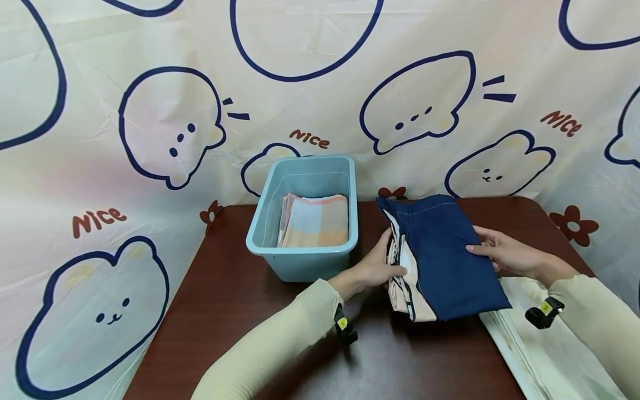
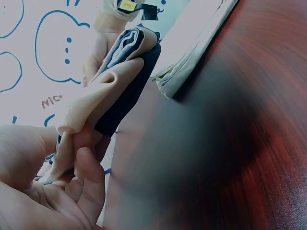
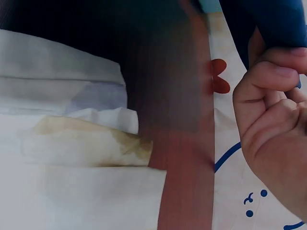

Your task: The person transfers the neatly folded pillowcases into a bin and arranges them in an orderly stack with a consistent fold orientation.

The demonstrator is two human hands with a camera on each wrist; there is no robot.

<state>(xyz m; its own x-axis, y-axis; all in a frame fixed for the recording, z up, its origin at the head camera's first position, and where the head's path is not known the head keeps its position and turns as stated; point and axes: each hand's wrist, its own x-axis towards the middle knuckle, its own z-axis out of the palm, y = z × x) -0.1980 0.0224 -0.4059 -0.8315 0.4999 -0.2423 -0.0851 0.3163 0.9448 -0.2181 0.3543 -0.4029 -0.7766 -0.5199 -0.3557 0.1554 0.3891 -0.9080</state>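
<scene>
A folded navy-blue cloth (image 1: pixel 450 255) with cream layers along its left side is held over the table between both hands. My left hand (image 1: pixel 372 268) grips its left edge, thumb on the cream layers and fingers behind. In the left wrist view the cream folds (image 2: pixel 100 98) run up from between the thumb and fingers of that hand (image 2: pixel 53 187). On the opposite edge, my right hand (image 1: pixel 502 251) pinches the navy fabric, thumb on top. The right wrist view shows this hand (image 3: pixel 273 120) with fingers curled at the navy cloth (image 3: pixel 283 24).
A light-blue plastic bin (image 1: pixel 305 251) stands left of the cloth, with a folded pastel checked cloth (image 1: pixel 320 219) inside. A stack of folded white cloths (image 1: pixel 545 344) lies at the right, under my right forearm. A patterned curtain (image 1: pixel 150 222) hangs behind the dark-red wooden table (image 1: pixel 220 294).
</scene>
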